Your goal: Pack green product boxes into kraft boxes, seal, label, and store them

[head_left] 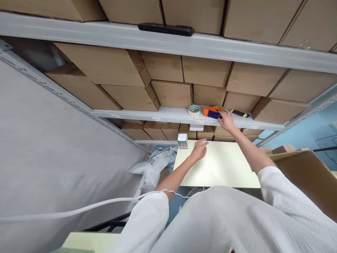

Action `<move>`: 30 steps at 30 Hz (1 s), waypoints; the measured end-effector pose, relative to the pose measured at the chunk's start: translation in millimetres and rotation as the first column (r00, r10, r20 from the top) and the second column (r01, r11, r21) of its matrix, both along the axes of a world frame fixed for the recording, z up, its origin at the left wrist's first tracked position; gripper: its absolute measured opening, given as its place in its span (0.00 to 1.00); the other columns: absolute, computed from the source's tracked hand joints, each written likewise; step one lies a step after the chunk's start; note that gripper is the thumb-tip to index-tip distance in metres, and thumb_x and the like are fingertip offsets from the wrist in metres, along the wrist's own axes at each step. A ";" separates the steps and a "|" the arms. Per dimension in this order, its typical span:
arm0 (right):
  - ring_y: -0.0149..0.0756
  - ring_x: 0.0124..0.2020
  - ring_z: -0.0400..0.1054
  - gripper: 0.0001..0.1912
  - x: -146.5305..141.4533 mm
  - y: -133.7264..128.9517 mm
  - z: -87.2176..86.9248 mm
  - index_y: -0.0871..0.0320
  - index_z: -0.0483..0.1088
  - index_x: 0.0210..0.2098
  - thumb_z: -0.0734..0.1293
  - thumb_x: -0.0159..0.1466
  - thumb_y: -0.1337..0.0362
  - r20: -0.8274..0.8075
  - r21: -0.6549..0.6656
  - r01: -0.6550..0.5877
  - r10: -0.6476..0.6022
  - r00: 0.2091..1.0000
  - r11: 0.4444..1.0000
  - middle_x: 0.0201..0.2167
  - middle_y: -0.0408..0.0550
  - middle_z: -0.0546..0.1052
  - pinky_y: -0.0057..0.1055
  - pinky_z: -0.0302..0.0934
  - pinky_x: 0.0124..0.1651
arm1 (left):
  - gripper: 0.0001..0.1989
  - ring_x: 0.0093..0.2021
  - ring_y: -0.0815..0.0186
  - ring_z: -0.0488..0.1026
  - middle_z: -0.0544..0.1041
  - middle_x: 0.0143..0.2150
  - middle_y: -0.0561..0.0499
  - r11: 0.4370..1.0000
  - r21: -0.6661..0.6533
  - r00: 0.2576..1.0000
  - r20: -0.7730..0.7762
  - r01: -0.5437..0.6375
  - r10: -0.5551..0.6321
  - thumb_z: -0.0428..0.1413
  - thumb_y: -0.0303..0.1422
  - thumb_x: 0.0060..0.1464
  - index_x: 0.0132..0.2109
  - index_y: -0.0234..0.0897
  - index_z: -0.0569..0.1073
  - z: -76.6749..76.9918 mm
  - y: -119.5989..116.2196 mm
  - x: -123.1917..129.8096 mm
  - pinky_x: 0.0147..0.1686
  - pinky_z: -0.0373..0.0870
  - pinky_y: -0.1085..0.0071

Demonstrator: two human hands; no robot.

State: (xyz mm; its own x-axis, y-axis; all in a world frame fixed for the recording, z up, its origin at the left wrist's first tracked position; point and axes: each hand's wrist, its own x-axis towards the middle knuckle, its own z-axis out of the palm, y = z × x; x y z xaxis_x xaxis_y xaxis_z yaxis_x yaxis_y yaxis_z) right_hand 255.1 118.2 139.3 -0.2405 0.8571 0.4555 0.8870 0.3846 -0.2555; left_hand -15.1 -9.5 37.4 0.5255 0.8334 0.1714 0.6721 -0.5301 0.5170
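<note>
My right hand reaches up to the shelf, its fingers closed on the end of an orange and dark blue tape dispenser. Left of the dispenser lies a roll of pale tape; to its right is a black and yellow utility knife. Over the pale yellow table, my left hand is held with fingers loosely apart and nothing in it. Close to that hand, a small green and white box stands at the table's far left corner.
Shelves packed with cardboard boxes rise in front. A black object rests on the upper shelf beam. White plastic wrapping is heaped left of the table. A large open carton is on the right. A white cable crosses my left arm.
</note>
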 end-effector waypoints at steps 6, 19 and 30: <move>0.64 0.63 0.62 0.24 7.4 26.0 -5.8 0.61 0.69 0.66 0.63 0.72 0.64 -0.008 -0.062 -0.082 0.081 0.997 0.995 0.60 0.67 0.74 0.66 0.63 0.64 | 0.24 0.73 0.49 0.64 0.68 0.73 0.41 0.997 -0.020 0.997 -0.022 -0.078 0.077 0.50 0.25 0.67 0.66 0.43 0.75 -7.1 -27.1 32.3 0.69 0.66 0.46; 0.59 0.61 0.63 0.25 66.6 -136.7 -32.0 0.53 0.64 0.71 0.59 0.76 0.60 -0.122 -0.113 -0.108 0.094 0.988 0.988 0.60 0.60 0.73 0.59 0.67 0.64 | 0.23 0.71 0.50 0.67 0.68 0.73 0.40 0.998 -0.053 0.997 -0.061 0.036 -0.039 0.51 0.24 0.67 0.64 0.41 0.75 -28.9 -35.3 81.1 0.68 0.68 0.48; 0.56 0.52 0.67 0.18 171.6 -251.6 -191.1 0.56 0.72 0.58 0.59 0.73 0.61 -0.025 -0.342 0.095 -0.110 0.994 0.935 0.52 0.60 0.76 0.55 0.66 0.56 | 0.21 0.63 0.51 0.73 0.77 0.64 0.43 0.958 -0.209 0.969 -0.112 0.195 -0.222 0.51 0.25 0.66 0.61 0.42 0.78 -69.3 -53.8 111.5 0.65 0.69 0.49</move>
State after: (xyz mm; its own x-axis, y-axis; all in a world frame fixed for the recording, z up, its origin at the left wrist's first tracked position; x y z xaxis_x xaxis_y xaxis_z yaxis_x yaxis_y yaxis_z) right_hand 426.7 -133.4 -51.8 -0.1298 0.9814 0.1413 0.9022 0.1760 -0.3939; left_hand 96.4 -63.3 -32.0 0.6979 0.7131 -0.0665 0.6272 -0.5638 0.5373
